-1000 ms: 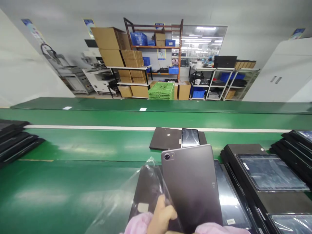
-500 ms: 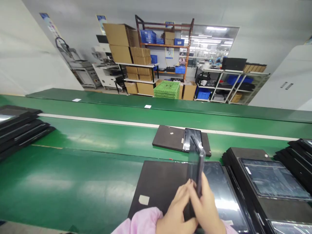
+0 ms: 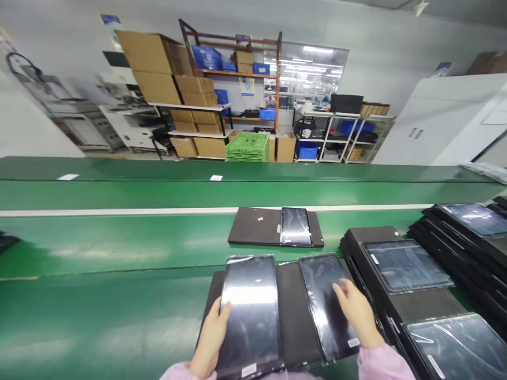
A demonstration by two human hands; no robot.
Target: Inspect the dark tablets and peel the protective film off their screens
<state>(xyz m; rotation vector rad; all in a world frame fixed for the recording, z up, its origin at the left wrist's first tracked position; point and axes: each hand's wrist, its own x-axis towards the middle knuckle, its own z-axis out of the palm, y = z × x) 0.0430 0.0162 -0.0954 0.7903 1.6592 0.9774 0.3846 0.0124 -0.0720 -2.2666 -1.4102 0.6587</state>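
Observation:
A dark glossy panel in clear film [image 3: 253, 306] is gripped at its left edge by my left hand [image 3: 212, 335], over the left part of a black foam tray [image 3: 295, 301]. A second wrapped panel [image 3: 327, 303] lies on the right part of that tray. My right hand [image 3: 356, 309] is over this second panel, thumb and forefinger close together at its right side; whether they pinch anything is too small to tell. Beyond them, another black tray [image 3: 253, 224] carries a smaller-looking panel [image 3: 296, 227].
Stacked black trays with panels [image 3: 420, 303] stand at the right, with another stack [image 3: 455, 248] behind. The green bench [image 3: 99, 316] runs across the view, with a raised ledge [image 3: 158, 170] at its back. Green crates [image 3: 247, 145] and shelving are beyond.
My hands have moved apart. The panel held upright between them now faces up in my left hand, and my right hand is over the other panel. The view has turned to the right.

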